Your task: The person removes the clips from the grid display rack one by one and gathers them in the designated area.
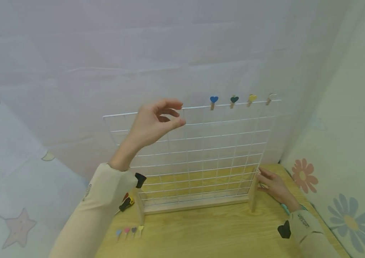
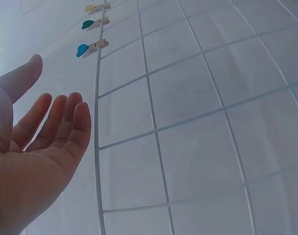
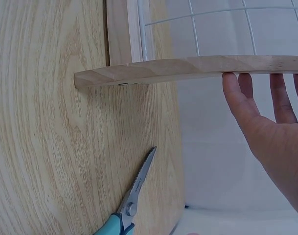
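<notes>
A white wire grid panel point(image 1: 219, 135) stands upright in a wooden base point(image 1: 198, 205). Along the right part of its top bar sit small wooden clothespins, among them ones with a blue heart point(image 1: 214, 99), a dark green heart point(image 1: 234, 100) and a yellow heart point(image 1: 252, 98). My left hand point(image 1: 153, 120) is at the top bar, left of the blue clip, its fingers loosely bent and nothing between them. Low on the right, my right hand point(image 1: 275, 185) touches the wooden side post point(image 3: 188, 67) with its fingertips; in the right wrist view the fingers are fairly straight.
Scissors point(image 3: 131, 207) with teal handles lie on the table point(image 1: 208, 233) to the right of the base. Several heart clips point(image 1: 126, 230) are lined up at the front left. Behind them lies a tool with a black and yellow handle point(image 1: 125, 204).
</notes>
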Tool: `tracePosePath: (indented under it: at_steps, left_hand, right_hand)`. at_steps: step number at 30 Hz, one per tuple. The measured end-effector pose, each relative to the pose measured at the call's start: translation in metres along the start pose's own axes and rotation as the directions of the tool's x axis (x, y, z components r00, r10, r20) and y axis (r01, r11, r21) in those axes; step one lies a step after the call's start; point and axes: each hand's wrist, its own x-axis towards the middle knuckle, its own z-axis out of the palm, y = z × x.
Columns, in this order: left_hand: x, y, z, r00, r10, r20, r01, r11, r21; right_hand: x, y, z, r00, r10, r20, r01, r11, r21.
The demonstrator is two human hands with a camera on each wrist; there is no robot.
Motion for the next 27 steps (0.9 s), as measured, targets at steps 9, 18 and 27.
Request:
tracePosePath:
  at_steps: [9, 18, 27]
  left_hand:
    - [0.021, 0.014, 0.003, 0.995, 0.052, -0.086, -0.044, 0.994, 0.098]
    - [0.035, 0.019, 0.011, 0.994, 0.093, -0.066, -0.078, 0.977, 0.198]
    - [0.055, 0.021, 0.027, 0.994, -0.055, 0.099, 0.015, 0.93, 0.366]
  right_hand:
    - [-0.001, -0.005, 0.001, 1.0, 0.004, -0.015, -0.003, 1.0, 0.013]
    - [-0.001, 0.0, 0.0, 1.0, 0.019, -0.017, -0.019, 1.0, -0.016]
    - [-0.004, -0.006, 0.0, 1.0, 0.011, -0.008, -0.011, 1.0, -0.018]
